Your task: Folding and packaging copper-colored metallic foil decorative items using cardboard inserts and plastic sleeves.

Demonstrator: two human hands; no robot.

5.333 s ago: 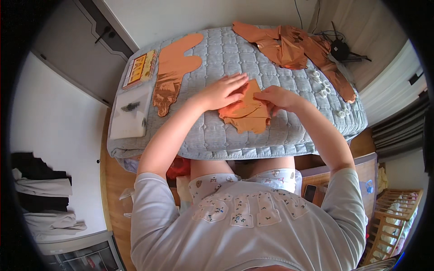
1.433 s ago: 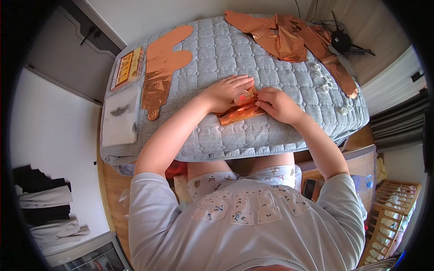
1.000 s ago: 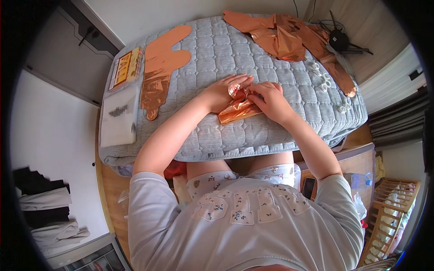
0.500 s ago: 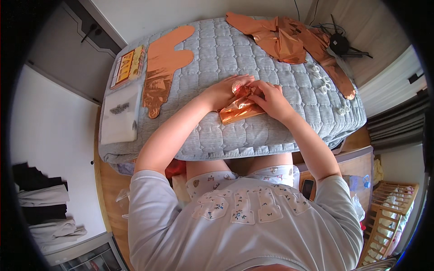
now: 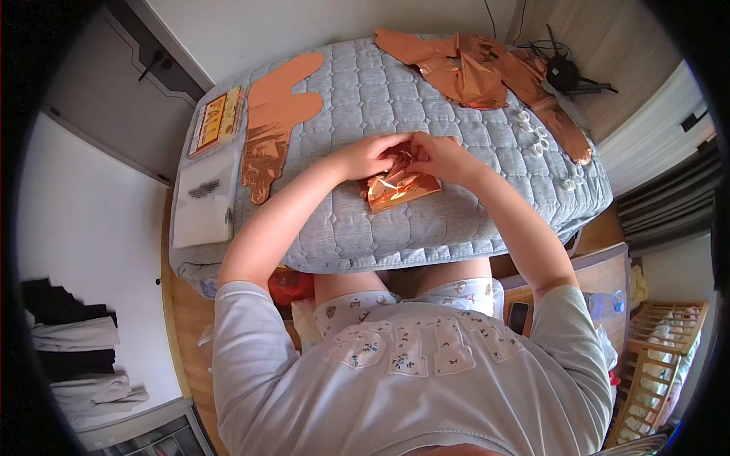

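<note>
A folded copper-coloured foil balloon (image 5: 401, 194) lies on the grey quilted mattress (image 5: 346, 232) in front of me. My left hand (image 5: 367, 158) is curled over its far left part, with the fingers closed on the crinkled foil. From the right, my right hand (image 5: 443, 158) pinches the same crumpled part, its thumb and fingertips meeting close to my left hand. The fingertips of both hands are partly hidden in the folds. Toward me, the flat folded lower end of the foil sticks out from under the hands.
A flat copper foil balloon (image 5: 277, 106) lies at left, beside a colourful package (image 5: 217, 121) and a white plastic packet (image 5: 204, 205). Farther right lie crumpled copper foil balloons (image 5: 475, 72), small white rolls (image 5: 537, 140) and a black device with antennas (image 5: 563, 74).
My left hand's fingers, stretched out flat before, have curled in around the foil. My right hand has drawn in to the left, and the crumpled foil is bunched between both hands.
</note>
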